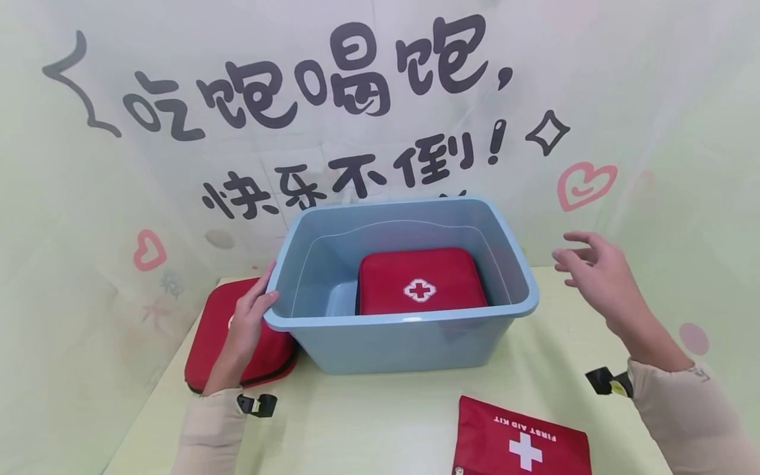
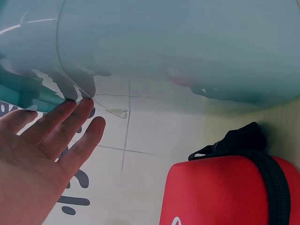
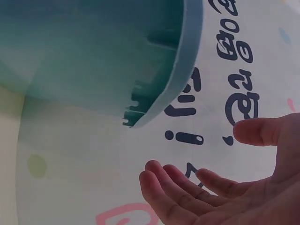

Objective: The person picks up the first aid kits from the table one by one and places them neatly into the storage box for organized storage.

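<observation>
Your left hand (image 1: 245,320) has its fingers nearly straight, touching the left rim of the big, shiny light-blue plastic tub (image 1: 398,346) mid-frame. Your right hand (image 1: 600,274), at the right, is loose and holds nothing. The tub's front wall hides the bottom of the red cloth case with rounded corners (image 1: 423,280) inside it. Your left arm covers part of the red zip case (image 1: 208,336), lower left. The bottom edge cuts off a flat red first aid pouch (image 1: 525,435). The worktop (image 1: 356,422) is pale; the white wall (image 1: 285,39) has black writing.
</observation>
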Demonstrator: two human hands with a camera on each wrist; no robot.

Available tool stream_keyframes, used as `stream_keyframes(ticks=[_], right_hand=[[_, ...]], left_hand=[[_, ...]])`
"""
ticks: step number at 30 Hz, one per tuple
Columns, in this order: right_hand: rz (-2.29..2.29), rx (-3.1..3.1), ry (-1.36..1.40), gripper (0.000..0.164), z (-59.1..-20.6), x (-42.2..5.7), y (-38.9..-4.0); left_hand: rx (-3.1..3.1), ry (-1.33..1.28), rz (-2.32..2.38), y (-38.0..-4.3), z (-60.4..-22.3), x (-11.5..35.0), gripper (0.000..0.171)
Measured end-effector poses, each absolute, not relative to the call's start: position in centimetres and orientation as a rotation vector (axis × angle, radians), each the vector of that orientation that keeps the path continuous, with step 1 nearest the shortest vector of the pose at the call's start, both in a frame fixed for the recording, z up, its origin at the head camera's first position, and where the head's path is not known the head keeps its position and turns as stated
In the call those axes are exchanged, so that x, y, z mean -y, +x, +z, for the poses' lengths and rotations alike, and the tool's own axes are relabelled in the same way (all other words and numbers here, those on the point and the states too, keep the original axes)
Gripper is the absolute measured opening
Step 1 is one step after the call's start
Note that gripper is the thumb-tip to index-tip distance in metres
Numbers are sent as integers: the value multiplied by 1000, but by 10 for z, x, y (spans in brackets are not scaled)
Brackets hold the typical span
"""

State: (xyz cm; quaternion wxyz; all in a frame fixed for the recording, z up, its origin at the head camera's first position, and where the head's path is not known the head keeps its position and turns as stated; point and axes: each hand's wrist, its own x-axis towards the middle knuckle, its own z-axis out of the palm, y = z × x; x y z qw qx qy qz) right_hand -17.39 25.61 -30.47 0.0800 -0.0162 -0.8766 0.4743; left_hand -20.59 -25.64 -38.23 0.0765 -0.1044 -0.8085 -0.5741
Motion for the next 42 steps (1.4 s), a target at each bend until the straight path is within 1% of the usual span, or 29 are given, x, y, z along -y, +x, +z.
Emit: stream_keyframes(ticks=[10,16,25,32,40,42], right_hand=[[1259,2848,56,58,-357,-262,-154],[1308,2948,66,54,-391,-259,-141],[1435,3085,-25,62,-431,-252,-125],[1471,3156,-52,63,-452,-248,-117],[1482,3232,-37,78,-464,-246,-108],[1479,3246,-18,80,-464,-247,-106]], left_hand=[[2423,-308,-1719,-206,-382,255,61],[2429,-303,-1705,-204,-384,256,60],[2436,-298,-1686,-204,-384,255,59],[2437,-291,-1686,-204,-384,255,60],[2433,-296,-1690,-204,-383,254,59],[2430,-300,-1695,-203,-382,254,59]])
